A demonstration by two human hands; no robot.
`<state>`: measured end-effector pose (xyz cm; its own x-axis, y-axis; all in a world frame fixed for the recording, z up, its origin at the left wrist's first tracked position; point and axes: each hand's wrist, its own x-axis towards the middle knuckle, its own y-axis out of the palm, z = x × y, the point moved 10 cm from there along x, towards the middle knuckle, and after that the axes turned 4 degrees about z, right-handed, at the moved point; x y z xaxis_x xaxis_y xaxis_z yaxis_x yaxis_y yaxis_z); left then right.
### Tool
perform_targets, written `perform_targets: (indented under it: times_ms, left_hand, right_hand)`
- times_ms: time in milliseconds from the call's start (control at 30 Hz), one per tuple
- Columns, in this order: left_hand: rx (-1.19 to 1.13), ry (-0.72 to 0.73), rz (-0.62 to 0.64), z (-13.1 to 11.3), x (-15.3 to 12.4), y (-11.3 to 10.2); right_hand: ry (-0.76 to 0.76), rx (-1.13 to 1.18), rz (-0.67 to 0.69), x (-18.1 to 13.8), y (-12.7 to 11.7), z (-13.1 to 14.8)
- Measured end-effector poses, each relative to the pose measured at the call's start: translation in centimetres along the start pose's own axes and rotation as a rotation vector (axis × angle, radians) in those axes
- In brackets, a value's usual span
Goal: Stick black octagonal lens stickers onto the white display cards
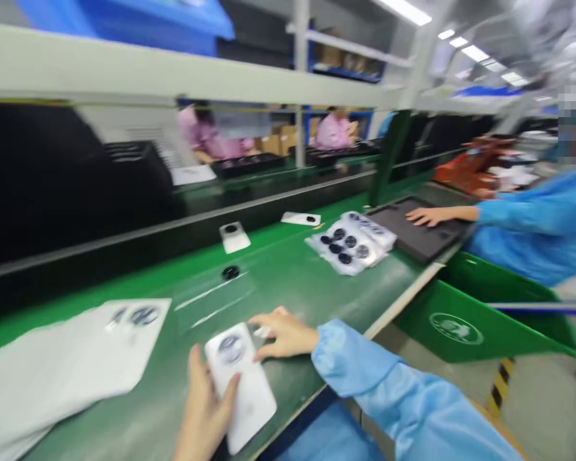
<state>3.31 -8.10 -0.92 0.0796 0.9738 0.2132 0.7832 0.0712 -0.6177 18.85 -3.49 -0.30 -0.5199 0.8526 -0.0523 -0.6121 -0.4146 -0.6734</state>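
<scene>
My left hand (208, 400) is closed round the side of a white rectangular panel (252, 406), its thumb lying across the face. The panel is tilted above the bench and carries a dark round part (231, 349) near its upper end. At the panel's upper right edge is my right hand (284, 334), thumb and forefinger curved toward that edge. A small white piece (264, 331), too blurred to name, sits within the right hand's fingers. Beyond the panel, a black round part (230, 273) lies on a clear sheet (206, 298) on the green bench.
White sheets (72, 358) are stacked at left. Two small white panels (235, 242) lie at the back. Bags of black discs (348, 246) lie beside a dark foam tray (398, 224), where a co-worker's hand (429, 216) rests. A green bin (461, 320) stands at right.
</scene>
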Motion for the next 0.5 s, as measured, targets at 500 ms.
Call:
perform_targets:
  times_ms: [500]
  left_hand:
    - [0.162,0.01,0.343,0.1,7.7,0.7]
  right_hand:
    - [-0.213,-0.363,0.17,1.7,1.9,2.1]
